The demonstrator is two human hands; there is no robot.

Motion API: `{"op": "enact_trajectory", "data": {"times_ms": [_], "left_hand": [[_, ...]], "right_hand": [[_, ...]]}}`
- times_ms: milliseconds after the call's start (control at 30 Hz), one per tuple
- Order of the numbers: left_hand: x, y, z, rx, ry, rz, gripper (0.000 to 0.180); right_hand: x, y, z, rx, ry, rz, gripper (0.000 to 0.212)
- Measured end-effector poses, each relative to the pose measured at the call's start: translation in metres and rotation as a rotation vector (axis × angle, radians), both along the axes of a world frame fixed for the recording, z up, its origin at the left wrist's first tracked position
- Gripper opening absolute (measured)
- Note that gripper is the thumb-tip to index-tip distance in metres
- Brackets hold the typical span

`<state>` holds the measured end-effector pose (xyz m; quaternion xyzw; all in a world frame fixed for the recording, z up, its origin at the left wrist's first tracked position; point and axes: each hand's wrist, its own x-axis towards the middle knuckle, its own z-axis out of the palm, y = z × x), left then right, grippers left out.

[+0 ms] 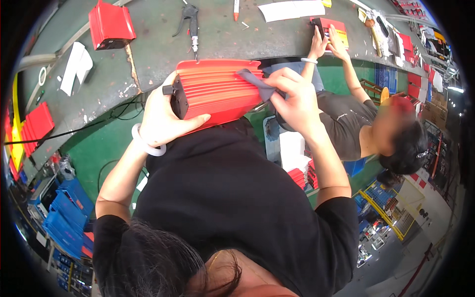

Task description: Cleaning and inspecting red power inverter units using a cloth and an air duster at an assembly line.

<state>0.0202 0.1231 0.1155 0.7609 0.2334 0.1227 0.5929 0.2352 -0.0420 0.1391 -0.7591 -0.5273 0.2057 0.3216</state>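
Observation:
A red ribbed metal housing (217, 91) with a black end plate and a black knob is tilted at the workbench's near edge, in front of my body. My left hand (166, 111) grips its left end, thumb along the near side and fingers behind the end plate. At the other end, my right hand (292, 94) pinches a dark grey cloth (257, 84), which lies against the ribbed face. Part of the housing's right end is hidden by the cloth and my fingers.
The green workbench (158, 29) bears an air blow gun (190, 24), another red housing (112, 25), a marker (236, 10) and white paper (289, 10). On my right, a co-worker (346, 119) handles a red box (332, 30). Blue bins (69, 213) stand at lower left.

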Motion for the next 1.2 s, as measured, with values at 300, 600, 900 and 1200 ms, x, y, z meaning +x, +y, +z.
{"op": "enact_trajectory", "data": {"times_ms": [300,600,900,1200], "left_hand": [[-0.003,0.000,-0.007,-0.040,0.013,-0.014,0.072],[-0.012,0.003,-0.012,-0.232,0.000,0.075,0.070],[-0.017,0.012,-0.040,-0.424,0.203,0.101,0.065],[-0.016,0.002,-0.023,-0.621,-0.018,0.327,0.041]], "right_hand": [[-0.015,0.025,0.011,0.087,-0.230,0.204,0.019],[0.015,0.015,0.016,0.215,0.050,-0.085,0.020],[-0.077,0.064,0.008,0.309,0.503,0.523,0.031],[0.003,0.032,-0.036,0.523,0.256,-0.366,0.016]]}}
